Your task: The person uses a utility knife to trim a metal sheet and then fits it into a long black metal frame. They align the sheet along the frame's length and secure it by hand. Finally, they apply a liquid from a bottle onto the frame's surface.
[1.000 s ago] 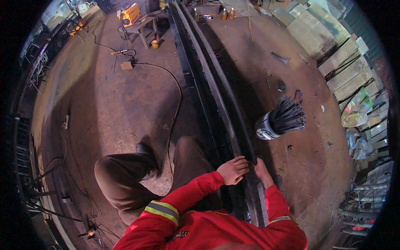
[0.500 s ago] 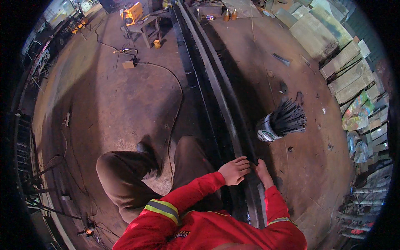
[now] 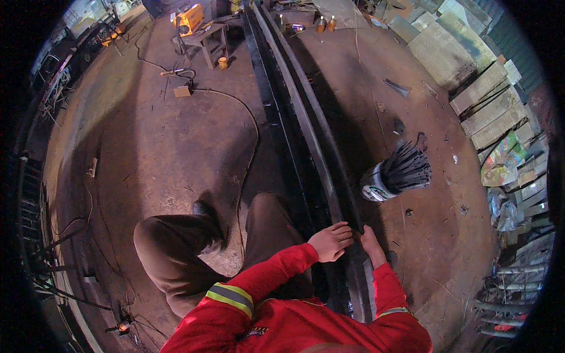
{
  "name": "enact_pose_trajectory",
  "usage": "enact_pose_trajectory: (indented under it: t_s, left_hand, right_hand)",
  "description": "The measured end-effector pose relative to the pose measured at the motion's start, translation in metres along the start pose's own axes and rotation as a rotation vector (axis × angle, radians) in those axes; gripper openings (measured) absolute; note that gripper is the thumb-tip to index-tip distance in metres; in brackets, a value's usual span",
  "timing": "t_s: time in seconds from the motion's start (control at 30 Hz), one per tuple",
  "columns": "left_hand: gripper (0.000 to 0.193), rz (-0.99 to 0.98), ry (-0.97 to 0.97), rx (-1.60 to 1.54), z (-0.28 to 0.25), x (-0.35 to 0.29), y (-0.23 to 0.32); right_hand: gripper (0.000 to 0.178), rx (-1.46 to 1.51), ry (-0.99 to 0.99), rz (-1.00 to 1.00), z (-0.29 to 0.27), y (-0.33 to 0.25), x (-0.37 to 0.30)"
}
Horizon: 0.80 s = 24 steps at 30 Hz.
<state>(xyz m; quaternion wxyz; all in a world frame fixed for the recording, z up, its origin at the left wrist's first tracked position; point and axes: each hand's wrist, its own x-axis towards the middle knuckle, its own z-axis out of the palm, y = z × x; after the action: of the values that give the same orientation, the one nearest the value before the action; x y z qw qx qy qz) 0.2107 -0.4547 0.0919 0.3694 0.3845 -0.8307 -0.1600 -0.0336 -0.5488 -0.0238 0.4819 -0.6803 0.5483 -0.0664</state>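
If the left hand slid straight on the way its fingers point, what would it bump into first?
Most likely the right hand, close by at the long metal bars; exact depth is hard to judge here.

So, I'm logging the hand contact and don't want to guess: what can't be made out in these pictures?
All in the head view:
- Whatever lies beneath the left hand: its own back and fingers hide it.
- The palm side of the right hand: hidden by the hand itself.
- Near ends of the dark rails: behind the red jacket.
- Lower ends of the strips: inside the bucket, behind its wall.
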Motion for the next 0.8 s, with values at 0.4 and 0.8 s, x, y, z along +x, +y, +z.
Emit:
enact_pose_trajectory:
  t_s: [0.4, 0.8]
  left_hand:
    - [0.038, -0.021, -0.039, 0.005, -0.001, -0.008, -0.002]
    - [0.036, -0.017, -0.026, 0.003, 0.001, 0.004, 0.000]
  right_hand:
    - [0.030, 0.037, 0.054, -0.054, 0.011, -0.013, -0.006]
    - [0.028, 0.157, 0.056, -0.116, -0.009, -0.061, -0.022]
